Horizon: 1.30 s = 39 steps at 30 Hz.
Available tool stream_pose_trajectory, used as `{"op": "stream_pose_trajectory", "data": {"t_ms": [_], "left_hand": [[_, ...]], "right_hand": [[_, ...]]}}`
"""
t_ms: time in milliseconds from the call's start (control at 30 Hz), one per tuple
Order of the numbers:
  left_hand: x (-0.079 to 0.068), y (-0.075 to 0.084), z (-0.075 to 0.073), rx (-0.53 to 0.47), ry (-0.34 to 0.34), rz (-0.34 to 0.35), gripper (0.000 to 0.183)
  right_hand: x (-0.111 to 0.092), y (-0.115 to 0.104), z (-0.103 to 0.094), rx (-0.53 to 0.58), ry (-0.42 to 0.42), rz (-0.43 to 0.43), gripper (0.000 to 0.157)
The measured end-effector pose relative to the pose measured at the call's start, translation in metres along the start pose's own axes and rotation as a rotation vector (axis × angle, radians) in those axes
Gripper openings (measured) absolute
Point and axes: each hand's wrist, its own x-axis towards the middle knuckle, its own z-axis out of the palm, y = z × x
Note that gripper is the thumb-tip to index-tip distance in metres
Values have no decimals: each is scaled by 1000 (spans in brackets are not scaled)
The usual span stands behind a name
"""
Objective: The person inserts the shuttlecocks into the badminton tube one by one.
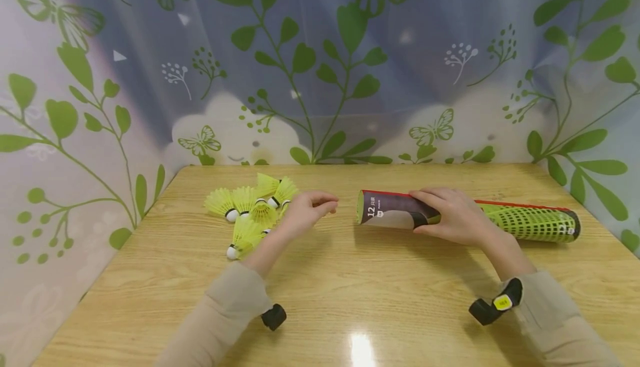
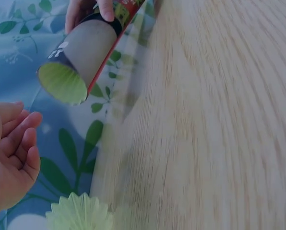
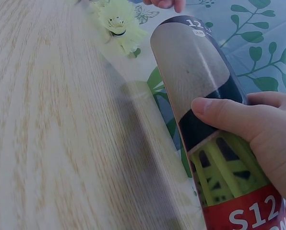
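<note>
My right hand [image 1: 457, 217] grips a shuttlecock tube [image 1: 532, 222] from above, thumb on the near side. The tube lies on its side, printed dark, grey, red and yellow-green, with its open end towards the left. A yellow-green ribbed surface shows inside that mouth [image 2: 61, 82] in the left wrist view. To the left of the tube, apart from it, my left hand [image 1: 309, 211] hovers with loosely bent fingers [image 2: 30, 139] and holds nothing. Several yellow shuttlecocks [image 1: 245, 236] with white cork ends lie in a loose pile beside and partly behind the left hand.
A pale wooden table [image 1: 320, 300] carries everything. Behind it hangs a curtain [image 1: 310, 78] printed with leaves and butterflies, meeting the table's far edge. Black camera mounts [image 1: 274, 317] sit at both wrists, below the sleeves' cuffs.
</note>
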Motion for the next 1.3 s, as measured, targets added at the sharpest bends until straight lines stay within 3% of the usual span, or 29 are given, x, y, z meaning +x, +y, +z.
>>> {"op": "stream_pose_trajectory", "data": {"t_ms": [200,533,933,1300], "left_hand": [[-8,-14,-21,-5,72,-47,27],[-16,-38,-47,98,160,-142,35],[-17,-45,-52,196,192,-222,33],[-12,-53,-48,262,184,-235,28]], "right_hand": [[0,1,0,-3,-33,34,73],[1,1,0,-2,-42,23,73],[0,2,1,-7,-23,6,73],[-2,6,4,-10,-32,13,72]]}}
